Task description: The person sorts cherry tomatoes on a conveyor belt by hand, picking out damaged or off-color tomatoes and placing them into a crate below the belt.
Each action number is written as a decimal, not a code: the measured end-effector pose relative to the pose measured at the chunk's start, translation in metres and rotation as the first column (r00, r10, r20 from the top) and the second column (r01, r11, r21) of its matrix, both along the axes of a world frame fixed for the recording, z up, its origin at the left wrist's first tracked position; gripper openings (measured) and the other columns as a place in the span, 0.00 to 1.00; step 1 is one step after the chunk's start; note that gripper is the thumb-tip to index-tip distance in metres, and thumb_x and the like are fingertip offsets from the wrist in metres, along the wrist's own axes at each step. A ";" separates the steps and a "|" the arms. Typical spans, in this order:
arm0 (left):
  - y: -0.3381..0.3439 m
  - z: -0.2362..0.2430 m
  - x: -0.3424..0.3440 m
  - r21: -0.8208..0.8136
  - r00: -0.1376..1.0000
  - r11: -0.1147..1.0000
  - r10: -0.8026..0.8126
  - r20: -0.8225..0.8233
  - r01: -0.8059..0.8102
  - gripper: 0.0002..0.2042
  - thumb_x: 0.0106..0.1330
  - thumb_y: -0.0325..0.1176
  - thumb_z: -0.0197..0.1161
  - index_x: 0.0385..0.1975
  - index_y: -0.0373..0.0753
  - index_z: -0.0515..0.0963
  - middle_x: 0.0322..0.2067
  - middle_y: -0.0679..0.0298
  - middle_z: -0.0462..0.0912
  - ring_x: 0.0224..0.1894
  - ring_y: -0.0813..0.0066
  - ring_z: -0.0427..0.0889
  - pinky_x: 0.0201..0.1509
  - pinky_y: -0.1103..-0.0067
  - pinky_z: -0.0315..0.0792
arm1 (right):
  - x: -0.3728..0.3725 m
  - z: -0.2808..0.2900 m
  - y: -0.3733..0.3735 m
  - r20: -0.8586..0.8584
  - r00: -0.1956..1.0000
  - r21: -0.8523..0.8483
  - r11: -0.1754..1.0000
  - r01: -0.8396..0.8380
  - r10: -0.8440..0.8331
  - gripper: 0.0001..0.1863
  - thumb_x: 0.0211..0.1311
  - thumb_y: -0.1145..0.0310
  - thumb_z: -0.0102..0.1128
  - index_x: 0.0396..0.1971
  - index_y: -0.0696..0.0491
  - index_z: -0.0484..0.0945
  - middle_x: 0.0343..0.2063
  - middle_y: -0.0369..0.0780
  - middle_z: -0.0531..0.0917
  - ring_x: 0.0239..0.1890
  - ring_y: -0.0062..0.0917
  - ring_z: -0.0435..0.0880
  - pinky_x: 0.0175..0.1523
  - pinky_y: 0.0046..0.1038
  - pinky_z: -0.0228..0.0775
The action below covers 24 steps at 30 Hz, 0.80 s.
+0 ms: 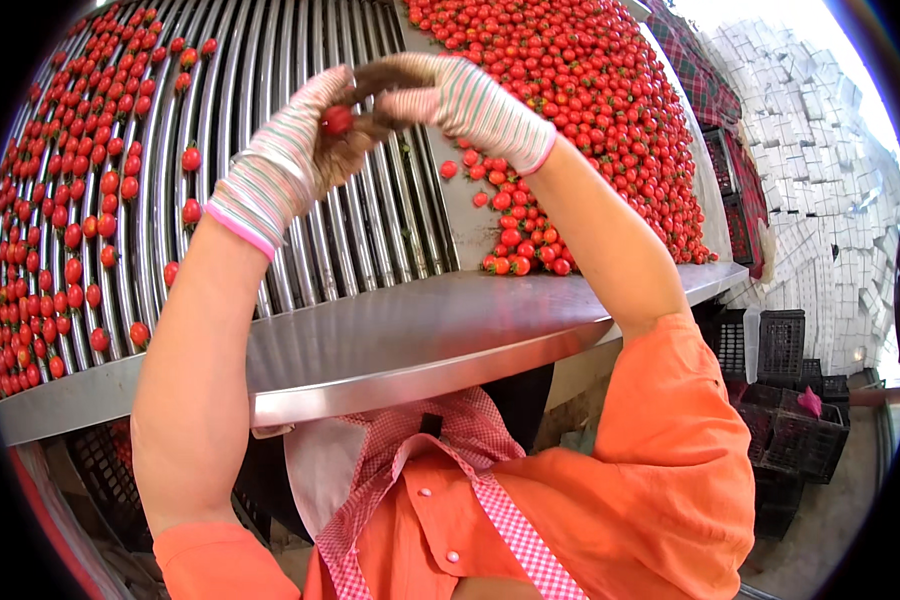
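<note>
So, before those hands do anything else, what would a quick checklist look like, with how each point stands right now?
1. Both hands gloved: ok. Left hand and right hand wear striped gloves.
2. Gloves clean: cannot tell. The dark brown on their fingers could be dirt or glove material.
3. Tomato gripped securely: cannot tell. It shows at the left hand, but its hold is partly hidden.
4. Tomato sound all round: cannot tell. Only one side shows.
5. Sleeves back from the metal rollers: ok. Both end well short of the wrists.
6. Tomato pile neatly together: not ok. A few lie loose at its left edge.
</note>
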<state>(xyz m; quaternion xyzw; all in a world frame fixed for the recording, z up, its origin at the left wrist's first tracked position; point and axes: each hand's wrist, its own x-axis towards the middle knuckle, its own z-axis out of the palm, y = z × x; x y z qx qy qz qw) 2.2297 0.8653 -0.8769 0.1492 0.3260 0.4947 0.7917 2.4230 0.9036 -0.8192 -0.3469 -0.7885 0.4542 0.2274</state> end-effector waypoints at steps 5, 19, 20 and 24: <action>0.003 0.012 0.007 0.024 0.994 0.998 0.061 -0.092 -0.059 0.12 0.68 0.35 0.63 0.43 0.32 0.79 0.39 0.56 0.86 0.29 0.80 0.85 0.19 0.94 0.77 | 0.088 -0.009 0.036 0.308 0.884 0.336 0.910 0.243 -0.350 0.22 0.66 0.62 0.59 0.56 0.58 0.76 0.48 0.44 0.84 0.51 0.25 0.82 0.58 0.25 0.72; 0.004 0.004 0.007 0.100 0.957 0.990 0.127 -0.262 -0.104 0.12 0.70 0.37 0.61 0.47 0.37 0.80 0.39 0.62 0.87 0.32 0.80 0.85 0.20 0.93 0.76 | 0.244 -0.063 -0.010 0.953 -0.100 0.303 0.861 0.410 -0.287 0.62 0.52 0.37 0.66 0.74 0.54 0.40 0.69 0.59 0.53 0.65 0.51 0.69 0.67 0.43 0.65; 0.006 0.002 0.013 0.093 0.957 0.990 0.122 -0.264 -0.101 0.12 0.70 0.37 0.61 0.47 0.37 0.80 0.39 0.62 0.87 0.33 0.80 0.85 0.21 0.94 0.76 | 0.240 -0.069 -0.009 0.961 -0.120 0.276 0.853 0.442 -0.248 0.62 0.52 0.35 0.65 0.74 0.54 0.39 0.70 0.60 0.51 0.66 0.51 0.68 0.67 0.42 0.65; 0.009 0.001 0.017 0.121 0.958 0.988 0.126 -0.256 -0.098 0.12 0.70 0.37 0.61 0.46 0.37 0.79 0.40 0.61 0.86 0.32 0.81 0.83 0.21 0.94 0.76 | 0.206 -0.119 0.015 0.971 -0.214 0.121 0.991 0.058 -0.106 0.60 0.54 0.34 0.62 0.74 0.55 0.42 0.67 0.64 0.57 0.64 0.50 0.70 0.67 0.41 0.65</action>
